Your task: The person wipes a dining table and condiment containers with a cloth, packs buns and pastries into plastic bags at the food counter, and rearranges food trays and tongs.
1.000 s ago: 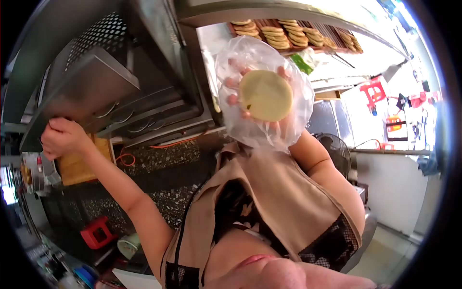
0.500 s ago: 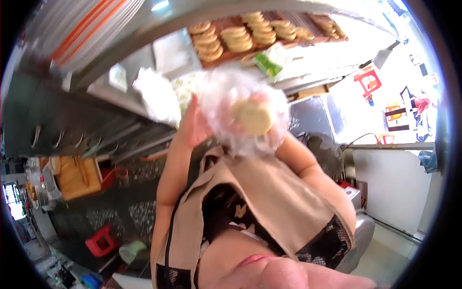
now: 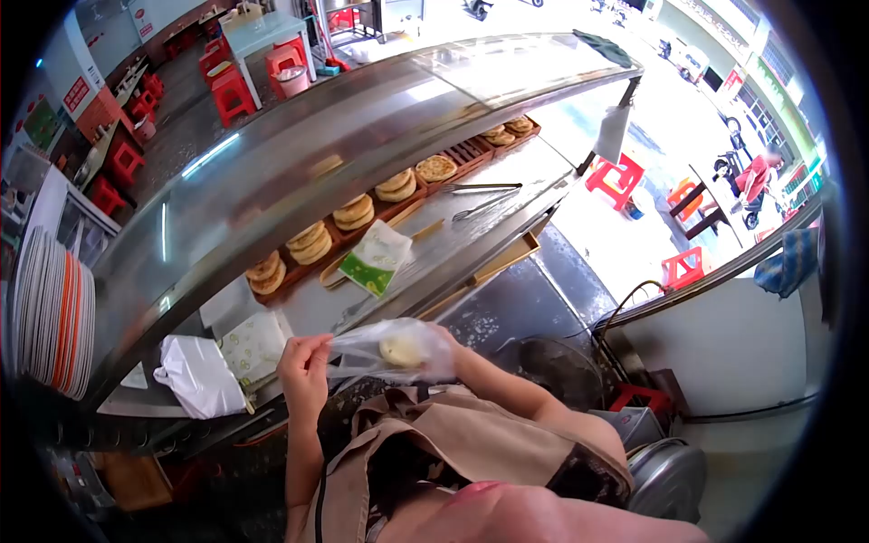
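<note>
A clear plastic bag stretches between my two hands in front of the apron. My left hand pinches the bag's edge on the left. A pale round flatbread shows through the plastic, close to my right hand. That hand is wrapped in or behind the film, gripping the bread through it; its fingers are partly hidden. Just beyond lies a green-and-white paper bag on the steel counter. Left of my left hand are a patterned paper sheet and a white plastic bag.
Stacked flatbreads sit on brown trays under a metal-framed shelf. Tongs and a whisk rest on the counter. Stacked plates stand at far left. A lidded metal pot is at my right.
The view has tilted up, showing more counter and street. My left hand, open beside the bag earlier, now pinches its edge. The bag, bunched around the flatbread before, is drawn out leftward.
</note>
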The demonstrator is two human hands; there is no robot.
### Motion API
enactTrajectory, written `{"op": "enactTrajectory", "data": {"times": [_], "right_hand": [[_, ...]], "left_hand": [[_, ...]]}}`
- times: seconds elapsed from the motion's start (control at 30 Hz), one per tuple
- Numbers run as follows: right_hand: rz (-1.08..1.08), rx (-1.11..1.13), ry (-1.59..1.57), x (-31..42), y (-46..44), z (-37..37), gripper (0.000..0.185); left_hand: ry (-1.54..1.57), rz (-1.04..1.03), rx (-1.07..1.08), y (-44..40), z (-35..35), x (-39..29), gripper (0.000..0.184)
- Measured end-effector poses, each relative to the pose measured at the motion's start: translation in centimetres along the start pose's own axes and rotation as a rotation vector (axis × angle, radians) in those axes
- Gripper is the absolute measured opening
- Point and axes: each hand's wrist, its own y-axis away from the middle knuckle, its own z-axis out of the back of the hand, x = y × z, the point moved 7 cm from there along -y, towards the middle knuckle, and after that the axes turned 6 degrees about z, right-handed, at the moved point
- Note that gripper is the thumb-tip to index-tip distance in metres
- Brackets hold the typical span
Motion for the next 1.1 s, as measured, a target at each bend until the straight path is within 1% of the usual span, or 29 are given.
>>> {"op": "enactTrajectory", "data": {"times": [0.03,0.07,0.1,0.17,0.2,0.23,0.3,0.33,0.37,0.4,0.43,0.47,0.5,0.57,0.6,0.63,0.67,0.7,0.77,0.8,0.83,0.87,0.9,0.93,0.97,1.0,1.03,1.1], "right_hand": [[-0.518,-0.354,-0.663,-1.8,2.0,-0.1,0.077],[-0.508,-0.361,-0.666,-0.8,2.0,0.1,0.077],[-0.467,-0.425,-0.514,0.1,2.1,1.0,0.08],[-0.396,-0.543,-0.221,0.8,2.3,2.0,0.084],[-0.32,-0.529,-0.055,0.8,1.6,1.5,0.084],[-0.312,-0.537,-0.059,0.6,1.0,1.0,0.084],[-0.309,-0.344,0.436,1.4,-0.9,-0.2,0.084],[-0.309,-0.244,0.682,1.6,-1.8,-1.0,0.085],[-0.307,-0.255,0.684,1.5,-2.3,-1.6,0.085],[-0.278,-0.267,0.557,1.2,-3.1,-2.6,0.084],[-0.241,-0.283,0.43,1.1,-4.0,-3.3,0.084],[-0.151,-0.252,0.357,-0.2,-5.0,-3.7,0.085],[-0.176,-0.135,0.278,0.4,-5.0,-6.0,0.083],[-0.094,-0.116,0.8,2.2,-5.4,-8.1,0.061],[-0.094,-0.136,0.798,1.5,-5.7,-7.0,0.061],[-0.089,-0.258,0.9,0.5,-6.0,-4.1,0.049],[-0.083,-0.379,1.002,0.4,-6.0,-2.0,0.038],[-0.032,-0.517,1.078,2.4,-4.9,-1.2,0.021],[-0.307,-0.471,1.307,4.8,-3.7,0.2,0.017],[-0.321,-0.513,1.296,6.2,-3.0,0.2,0.017],[-0.349,-0.511,1.008,6.4,-2.5,0.0,0.016],[-0.354,-0.511,0.718,6.2,-2.1,-0.2,0.017],[-0.316,-0.513,0.585,5.3,-2.3,-0.3,0.02],[-0.224,-0.504,0.449,5.8,-2.3,-1.3,0.021],[-0.164,-0.497,0.366,3.8,-2.9,-0.1,0.022],[-0.114,-0.537,0.282,5.0,-2.6,-1.2,0.022],[-0.057,-0.507,0.204,6.5,-2.5,-2.4,0.02],[0.045,-0.4,-0.115,7.1,-2.8,-3.1,0.019]], "left_hand": [[0.004,-0.008,0.007,-0.3,-0.6,-0.4,0.01],[-0.08,-0.107,0.015,-0.5,-1.1,-1.2,0.011],[-0.164,-0.205,0.02,-0.5,-1.6,-2.0,0.012],[-0.167,-0.213,0.069,-1.0,-2.5,-2.0,0.013],[-0.131,-0.251,0.108,-1.3,-3.2,-2.0,0.012],[-0.089,-0.293,0.146,-1.6,-3.8,-2.2,0.012],[-0.047,-0.315,0.178,-2.1,-3.8,-2.7,0.01],[-0.018,-0.266,0.185,-2.5,-3.3,-2.6,0.009],[0.009,-0.213,0.192,-2.8,-2.9,-2.2,0.008],[0.095,-0.255,0.109,-3.3,-2.2,-1.6,0.008],[0.102,-0.27,0.12,-3.7,-1.6,-1.3,0.008],[0.115,-0.199,0.079,-4.2,-0.8,-0.4,0.008],[0.125,-0.124,0.044,-4.6,-0.1,0.5,0.008],[0.145,-0.132,0.047,-5.0,0.5,1.0,0.008],[0.094,-0.147,0.039,-5.2,1.1,1.4,0.008],[0.042,-0.162,0.028,-5.5,1.9,1.7,0.008],[-0.048,-0.241,0.004,-5.7,2.9,1.4,0.01],[-0.043,-0.251,0.017,-6.1,3.7,2.1,0.01],[-0.419,-0.371,0.108,-6.2,3.7,3.5,0.012],[-0.575,-0.341,0.189,-6.1,3.4,5.4,0.014],[-0.735,-0.319,0.271,-6.0,3.3,7.4,0.016],[-0.804,-0.281,0.292,-6.1,3.2,9.9,0.018],[-0.872,-0.248,0.31,-6.3,2.8,12.1,0.022],[-0.86,-0.288,0.343,-6.4,2.2,13.0,0.022],[-0.493,-0.066,0.436,-6.7,1.9,14.8,0.022],[-0.127,0.17,0.513,-6.8,1.0,16.0,0.024],[-0.124,0.161,0.527,-6.6,-0.1,15.2,0.024],[0.634,0.567,0.329,-5.4,-1.4,15.2,0.018]]}}
